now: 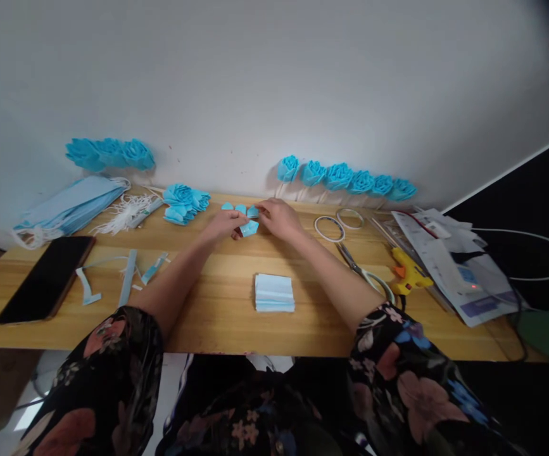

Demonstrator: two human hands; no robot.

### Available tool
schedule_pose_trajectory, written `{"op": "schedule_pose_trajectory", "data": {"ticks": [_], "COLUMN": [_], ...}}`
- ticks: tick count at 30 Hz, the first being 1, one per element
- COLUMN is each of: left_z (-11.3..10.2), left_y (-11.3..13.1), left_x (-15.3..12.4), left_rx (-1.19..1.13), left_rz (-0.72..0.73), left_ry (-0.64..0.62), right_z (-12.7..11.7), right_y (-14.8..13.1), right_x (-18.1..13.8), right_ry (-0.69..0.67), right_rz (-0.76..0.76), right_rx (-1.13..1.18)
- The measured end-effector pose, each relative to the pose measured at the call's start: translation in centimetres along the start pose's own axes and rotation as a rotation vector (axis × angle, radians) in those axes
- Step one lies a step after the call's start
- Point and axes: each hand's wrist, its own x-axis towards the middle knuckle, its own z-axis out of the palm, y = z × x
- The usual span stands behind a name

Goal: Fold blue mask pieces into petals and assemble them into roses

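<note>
My left hand [227,225] is closed in a pinch on a light-blue fabric petal [249,228], held just above the table. My right hand [280,217] is beside it, fingers curled together, the tips at a second blue petal [252,211] by the wall. Two more small blue petals, one of them this petal [240,209], lie in a row to its left. Closer to me sits a stack of cut light-blue pieces [274,293]. Finished blue fabric roses [186,204] rest on the table to the left of my hands.
Blue roses on stems [339,177] lean along the wall. At right are tape rolls [330,228], scissors [357,268], a yellow glue gun [410,271] and papers [459,266]. At left are face masks [72,206], white ear loops [125,212], a phone [46,278] and scrap strips [128,278].
</note>
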Motion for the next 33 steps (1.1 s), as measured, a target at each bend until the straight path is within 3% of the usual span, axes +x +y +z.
{"op": "schedule_pose_trajectory", "data": {"ticks": [3,8,13,16,20,24,27,30,33], "left_z": [-0.5,-0.4,-0.2,0.1,1.3,2.6,3.1,3.4,3.6], "left_y": [0.3,0.4,0.2,0.5,1.3,2.4,2.7,2.7,2.5], "left_x": [-0.1,-0.4,-0.5,-0.5,-1.1,-2.1,-2.8,-3.0,-3.0], "left_rx": [0.063,0.329,0.661,0.599,0.252,-0.074,-0.231,-0.198,-0.084], "left_rz": [-0.039,-0.020,0.301,0.438,0.275,0.017,-0.034,0.008,0.070], "left_ry": [-0.053,-0.034,0.217,0.338,0.213,-0.112,-0.295,-0.233,-0.148], "right_z": [0.9,2.0,1.9,0.2,-2.7,-3.8,-3.4,-2.7,-2.4], "right_y": [-0.9,-0.2,1.6,1.9,0.7,-0.5,-0.4,0.1,0.5], "right_x": [2.1,4.3,3.3,1.4,-1.8,-4.9,-6.6,-7.9,-8.7], "right_ry": [-0.018,-0.080,-0.065,0.051,0.133,0.135,0.111,0.160,0.193], "right_rz": [0.031,0.234,0.260,0.254,0.187,0.073,0.005,0.027,0.168], "right_rx": [-0.078,0.003,0.179,0.610,0.976,1.082,1.052,1.071,1.208]}}
